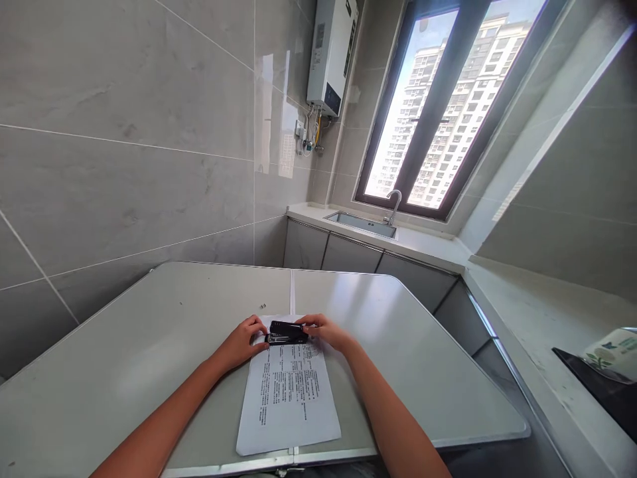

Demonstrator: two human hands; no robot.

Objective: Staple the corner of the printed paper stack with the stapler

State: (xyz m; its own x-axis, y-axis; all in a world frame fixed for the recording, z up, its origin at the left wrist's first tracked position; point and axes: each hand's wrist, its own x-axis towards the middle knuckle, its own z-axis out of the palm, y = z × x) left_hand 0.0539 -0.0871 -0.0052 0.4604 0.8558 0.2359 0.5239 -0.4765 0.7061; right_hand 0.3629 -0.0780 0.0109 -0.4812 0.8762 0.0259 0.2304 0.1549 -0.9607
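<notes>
A black stapler [287, 334] lies across the top part of a printed sheet of paper [288, 425], its arm and base parted at the left end. My left hand [242, 344] has its thumb and fingers curled round the stapler's left end. At the other end, my right hand [326, 330] grips the stapler with its fingers on top; the thumb is mostly hidden. Rows of dark print run over the paper below the stapler. Just beyond the sheet's far edge are a few tiny dark bits [263, 306], too small to name for certain.
The pale folding table [199, 318] has a seam down its middle. Beyond it, a counter holds a sink [361, 224] with a tap [394, 206] under the window. A plastic packet [614, 355] sits on the right counter [542, 318]. A water heater [331, 56] hangs on the wall.
</notes>
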